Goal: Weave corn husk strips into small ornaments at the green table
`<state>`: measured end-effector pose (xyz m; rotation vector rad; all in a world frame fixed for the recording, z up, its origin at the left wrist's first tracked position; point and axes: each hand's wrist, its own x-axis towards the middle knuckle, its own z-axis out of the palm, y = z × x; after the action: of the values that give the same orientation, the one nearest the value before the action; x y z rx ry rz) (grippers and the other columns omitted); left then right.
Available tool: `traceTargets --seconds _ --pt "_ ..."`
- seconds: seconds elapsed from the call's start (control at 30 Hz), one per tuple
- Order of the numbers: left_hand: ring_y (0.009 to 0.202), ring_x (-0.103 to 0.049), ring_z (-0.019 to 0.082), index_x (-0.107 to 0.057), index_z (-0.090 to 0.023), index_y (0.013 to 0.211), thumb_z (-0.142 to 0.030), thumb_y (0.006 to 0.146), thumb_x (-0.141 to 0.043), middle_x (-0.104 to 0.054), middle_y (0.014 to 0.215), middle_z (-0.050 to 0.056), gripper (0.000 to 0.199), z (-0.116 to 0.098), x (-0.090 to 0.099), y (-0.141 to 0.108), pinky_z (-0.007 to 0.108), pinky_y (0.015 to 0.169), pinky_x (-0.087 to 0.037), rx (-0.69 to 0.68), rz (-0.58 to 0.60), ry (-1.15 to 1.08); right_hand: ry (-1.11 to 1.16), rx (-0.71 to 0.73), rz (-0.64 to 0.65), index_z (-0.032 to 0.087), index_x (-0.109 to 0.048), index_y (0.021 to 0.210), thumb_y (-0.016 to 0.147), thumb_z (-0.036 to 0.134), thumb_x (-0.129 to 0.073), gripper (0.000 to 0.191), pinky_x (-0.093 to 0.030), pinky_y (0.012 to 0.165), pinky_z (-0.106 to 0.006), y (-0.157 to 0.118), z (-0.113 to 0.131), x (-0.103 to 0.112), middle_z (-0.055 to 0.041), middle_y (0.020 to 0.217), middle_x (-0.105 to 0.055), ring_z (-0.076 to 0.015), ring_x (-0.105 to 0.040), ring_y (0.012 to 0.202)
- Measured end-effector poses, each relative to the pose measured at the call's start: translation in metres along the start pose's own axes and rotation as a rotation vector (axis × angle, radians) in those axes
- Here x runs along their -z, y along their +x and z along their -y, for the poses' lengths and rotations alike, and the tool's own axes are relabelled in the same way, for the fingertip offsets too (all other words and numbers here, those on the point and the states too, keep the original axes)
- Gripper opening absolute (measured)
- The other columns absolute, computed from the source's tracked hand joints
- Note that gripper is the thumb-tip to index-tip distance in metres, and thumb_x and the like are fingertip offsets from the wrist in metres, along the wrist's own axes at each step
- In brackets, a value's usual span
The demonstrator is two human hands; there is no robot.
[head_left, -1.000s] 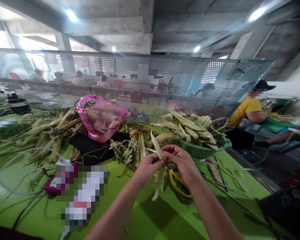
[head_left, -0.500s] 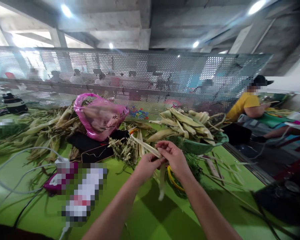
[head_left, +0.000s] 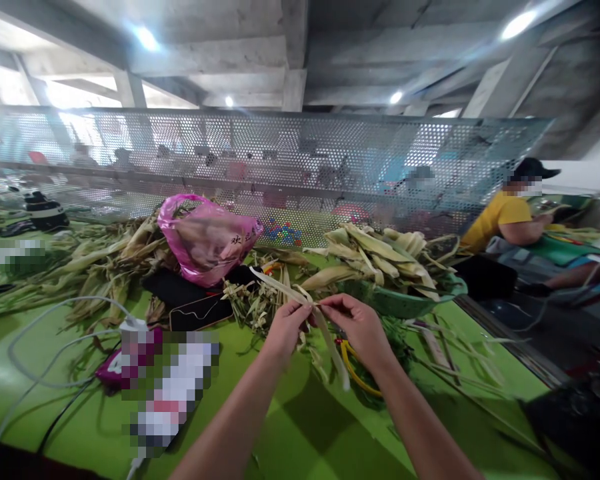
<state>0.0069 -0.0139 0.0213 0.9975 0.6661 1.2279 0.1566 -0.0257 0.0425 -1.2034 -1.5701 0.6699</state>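
Pale strips of corn husk [head_left: 334, 353] cross between my two hands above the green table. My left hand [head_left: 289, 328] pinches them near the crossing, thumb on top; one strip runs up and left from it, another hangs down to the right. My right hand [head_left: 359, 327] is closed at the fingertips on the husk just right of the crossing. Below my right hand lies a yellow ring-shaped cord [head_left: 356, 375] beside green fine-stranded material [head_left: 397, 343]. Behind my left hand is a heap of short husk scraps [head_left: 250, 303].
A green basket [head_left: 410, 303] heaped with corn husks [head_left: 375, 253] stands behind my right hand. A pink plastic bag [head_left: 200, 240], a phone [head_left: 200, 313] and a purple power strip [head_left: 111, 373] lie left. A person in a yellow shirt [head_left: 505, 213] sits right, beyond the table edge.
My hands have moved slightly apart at the fingertips. The hanging husk strip has swung to the right, and the crossing of the strips now shows. The whole view has shifted a little.
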Motion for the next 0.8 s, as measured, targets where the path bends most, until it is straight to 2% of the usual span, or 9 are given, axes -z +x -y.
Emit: traceTargets --seconds 0.13,0.2,0.37,0.5,0.6,0.7,0.8 --pt "0.06 -0.047 0.01 -0.061 -0.013 0.072 -0.027 0.069 -0.062 -0.058 0.066 0.002 0.015 -0.002 -0.001 0.0 0.022 0.058 -0.036 0.035 0.057 -0.059 -0.116 0.104 -0.052 0.021 -0.069 0.092 0.081 0.032 -0.06 0.018 -0.048 0.082 -0.034 -0.001 0.003 0.001 -0.0052 0.093 -0.071 -0.0225 -0.063 0.088" --pt "0.06 -0.048 0.01 -0.06 -0.013 0.075 -0.026 0.068 -0.062 -0.058 0.067 0.002 0.016 -0.003 -0.001 0.0 0.021 0.059 -0.037 0.049 0.089 -0.061 -0.137 0.148 -0.048 0.022 -0.069 0.094 0.081 0.03 -0.059 0.018 -0.047 0.084 -0.034 -0.001 0.001 0.002 -0.005 0.095 -0.07 -0.0223 -0.063 0.091" --pt "0.057 -0.045 0.009 -0.056 -0.013 0.078 -0.038 0.074 -0.062 -0.056 0.066 0.002 0.025 -0.001 -0.001 0.004 0.021 0.055 -0.035 -0.015 0.12 0.069 -0.204 0.202 -0.039 0.022 -0.069 0.092 0.082 0.03 -0.058 0.017 -0.049 0.081 -0.035 -0.001 -0.001 0.002 -0.0058 0.093 -0.07 -0.0222 -0.064 0.087" --pt "0.056 -0.045 0.009 -0.052 -0.016 0.082 -0.043 0.078 -0.057 -0.05 0.067 -0.002 0.028 0.004 -0.002 0.005 0.02 0.049 -0.036 -0.11 0.093 0.148 -0.299 0.27 -0.05 0.023 -0.07 0.091 0.079 0.029 -0.061 0.016 -0.047 0.083 -0.035 -0.003 0.005 -0.001 -0.0059 0.093 -0.069 -0.0224 -0.063 0.089" --pt "0.055 -0.046 0.008 -0.05 -0.018 0.087 -0.047 0.079 -0.056 -0.05 0.068 -0.003 0.031 0.005 -0.004 0.004 0.02 0.048 -0.037 -0.134 0.089 0.155 -0.289 0.27 -0.043 0.023 -0.069 0.089 0.081 0.027 -0.059 0.014 -0.047 0.082 -0.035 -0.004 0.008 -0.001 -0.0055 0.092 -0.069 -0.0222 -0.062 0.088" --pt "0.054 -0.049 0.009 -0.049 -0.017 0.087 -0.048 0.081 -0.054 -0.053 0.065 -0.002 0.032 0.003 -0.004 0.003 0.02 0.05 -0.036 -0.12 0.143 0.172 -0.22 0.21 -0.034 0.023 -0.068 0.087 0.082 0.028 -0.059 0.013 -0.048 0.078 -0.034 -0.004 0.008 -0.001 -0.0049 0.086 -0.069 -0.0218 -0.063 0.082" --pt "0.052 -0.048 0.009 -0.053 -0.016 0.086 -0.048 0.082 -0.053 -0.056 0.063 -0.001 0.033 -0.002 -0.003 0.001 0.02 0.05 -0.033 -0.084 0.185 0.226 -0.101 0.137 -0.044 0.023 -0.066 0.099 0.082 0.026 -0.058 0.019 -0.049 0.076 -0.034 -0.005 0.007 -0.002 -0.0046 0.088 -0.069 -0.0212 -0.064 0.08"
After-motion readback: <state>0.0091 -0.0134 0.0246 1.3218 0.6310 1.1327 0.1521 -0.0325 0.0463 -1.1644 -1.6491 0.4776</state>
